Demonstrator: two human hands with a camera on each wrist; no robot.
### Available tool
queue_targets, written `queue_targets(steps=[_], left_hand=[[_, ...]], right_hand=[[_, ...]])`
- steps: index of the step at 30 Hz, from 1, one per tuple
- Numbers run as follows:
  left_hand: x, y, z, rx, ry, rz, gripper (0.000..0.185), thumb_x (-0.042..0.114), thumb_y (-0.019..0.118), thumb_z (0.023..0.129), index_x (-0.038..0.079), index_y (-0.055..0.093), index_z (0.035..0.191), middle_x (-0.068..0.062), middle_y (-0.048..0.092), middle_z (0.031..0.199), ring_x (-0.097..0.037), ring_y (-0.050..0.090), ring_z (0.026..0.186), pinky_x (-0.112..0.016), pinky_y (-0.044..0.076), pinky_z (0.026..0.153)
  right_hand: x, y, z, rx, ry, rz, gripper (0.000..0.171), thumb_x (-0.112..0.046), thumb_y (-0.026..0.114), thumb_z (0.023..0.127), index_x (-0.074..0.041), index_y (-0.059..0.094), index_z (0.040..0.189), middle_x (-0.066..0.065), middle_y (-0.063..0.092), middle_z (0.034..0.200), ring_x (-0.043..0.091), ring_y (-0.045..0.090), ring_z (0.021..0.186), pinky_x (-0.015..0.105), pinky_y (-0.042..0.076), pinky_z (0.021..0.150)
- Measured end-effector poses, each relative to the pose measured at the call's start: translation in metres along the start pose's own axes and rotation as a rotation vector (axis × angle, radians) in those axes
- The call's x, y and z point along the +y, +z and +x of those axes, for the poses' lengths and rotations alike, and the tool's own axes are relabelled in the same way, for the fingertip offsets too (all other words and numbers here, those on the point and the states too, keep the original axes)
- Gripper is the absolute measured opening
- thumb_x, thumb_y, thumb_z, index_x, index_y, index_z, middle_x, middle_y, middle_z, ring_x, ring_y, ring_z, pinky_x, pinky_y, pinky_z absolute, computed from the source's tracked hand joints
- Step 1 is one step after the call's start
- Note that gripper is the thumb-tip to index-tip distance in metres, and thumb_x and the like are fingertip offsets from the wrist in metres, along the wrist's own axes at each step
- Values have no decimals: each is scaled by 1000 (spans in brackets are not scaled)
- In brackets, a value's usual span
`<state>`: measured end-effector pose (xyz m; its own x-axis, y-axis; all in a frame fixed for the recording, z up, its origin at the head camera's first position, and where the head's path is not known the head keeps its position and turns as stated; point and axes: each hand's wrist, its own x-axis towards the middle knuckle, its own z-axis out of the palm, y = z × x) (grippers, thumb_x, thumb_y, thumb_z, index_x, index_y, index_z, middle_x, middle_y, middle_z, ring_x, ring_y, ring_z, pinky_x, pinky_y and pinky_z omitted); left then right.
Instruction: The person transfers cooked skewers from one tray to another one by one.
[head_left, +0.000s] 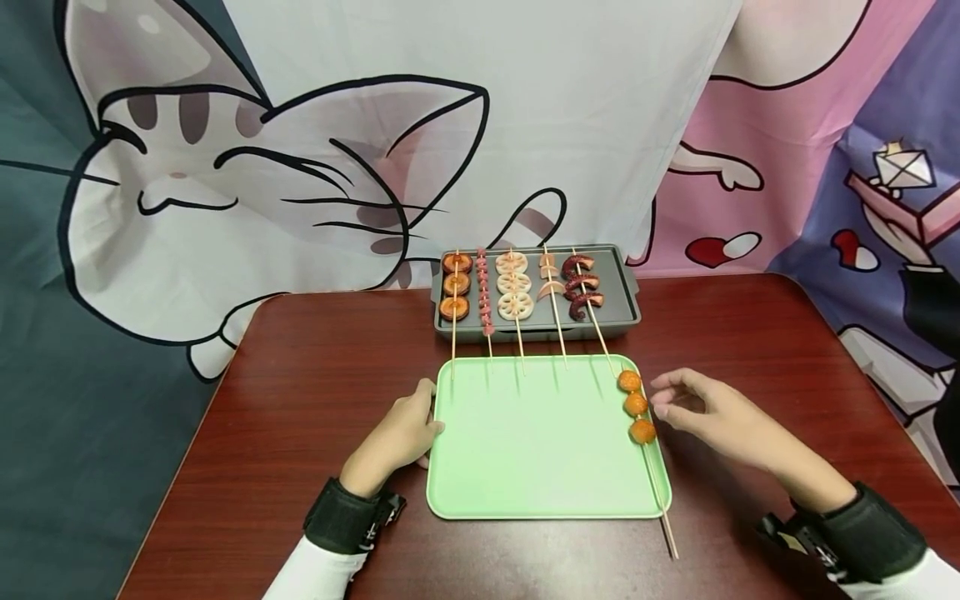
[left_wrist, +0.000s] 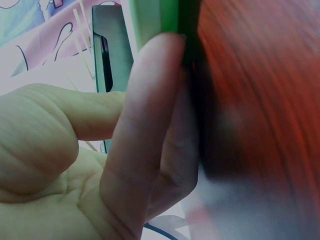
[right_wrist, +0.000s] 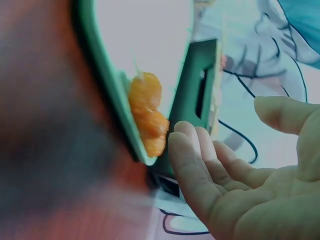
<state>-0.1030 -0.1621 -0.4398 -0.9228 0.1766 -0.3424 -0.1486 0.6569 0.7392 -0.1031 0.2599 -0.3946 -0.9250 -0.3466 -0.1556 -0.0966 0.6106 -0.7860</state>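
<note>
A pale green tray [head_left: 525, 450] lies in the middle of the dark red table [head_left: 300, 400]. Along its right rim rests a wooden skewer with three orange balls [head_left: 636, 406], its stick running past the near corner. My right hand [head_left: 663, 400] hovers just right of those balls with fingers relaxed and empty; in the right wrist view the fingertips [right_wrist: 182, 137] stand a little off the orange balls [right_wrist: 147, 115]. My left hand [head_left: 431, 425] rests at the tray's left rim, and its fingers [left_wrist: 150, 115] press against the green edge [left_wrist: 170, 15].
A grey grill pan [head_left: 622, 292] stands behind the tray and holds several skewers: orange rings, pink pieces, lotus root slices, sausage and dark octopus. Their sticks reach over the tray's far rim. A cartoon cat cloth hangs behind the table.
</note>
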Motion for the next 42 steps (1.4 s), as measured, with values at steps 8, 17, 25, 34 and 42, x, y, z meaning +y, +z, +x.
queue_targets(steps=[8, 17, 25, 34, 42], left_hand=[[0, 0, 0, -5, 3, -5, 37, -1, 61, 102, 2, 44, 135, -15, 54, 83, -23, 62, 56, -34, 59, 46], [2, 0, 0, -11, -1, 5, 39, 0, 61, 102, 3, 43, 137, -15, 53, 83, -24, 61, 56, -33, 58, 46], [1, 1, -1, -15, -3, 0, 39, 1, 62, 102, 3, 43, 136, -15, 51, 82, -25, 60, 56, -33, 58, 46], [-1, 1, -1, 0, 4, 10, 37, -1, 62, 101, 2, 44, 134, -14, 53, 81, -23, 60, 54, -33, 57, 45], [0, 0, -1, -4, -1, 6, 39, 0, 62, 101, 2, 43, 135, -14, 50, 80, -25, 59, 53, -33, 57, 45]], right_hand=[[-4, -5, 30, 17, -4, 246, 52, -24, 59, 107, 9, 44, 145, 31, 59, 135, 14, 71, 109, 32, 63, 91], [-1, -6, 48, 10, 6, 356, 54, -25, 58, 108, 8, 42, 147, 31, 55, 140, 11, 70, 112, 26, 61, 95], [6, -7, 53, -5, -29, 478, 53, -15, 59, 106, 13, 39, 146, 7, 64, 126, 15, 71, 113, 28, 60, 96], [8, 1, 60, -38, -14, 525, 57, -18, 59, 107, 14, 37, 148, 14, 63, 134, 16, 70, 116, 29, 59, 99], [10, 7, 64, -83, -7, 572, 57, -20, 56, 109, 12, 34, 152, 32, 49, 148, 13, 69, 118, 34, 57, 103]])
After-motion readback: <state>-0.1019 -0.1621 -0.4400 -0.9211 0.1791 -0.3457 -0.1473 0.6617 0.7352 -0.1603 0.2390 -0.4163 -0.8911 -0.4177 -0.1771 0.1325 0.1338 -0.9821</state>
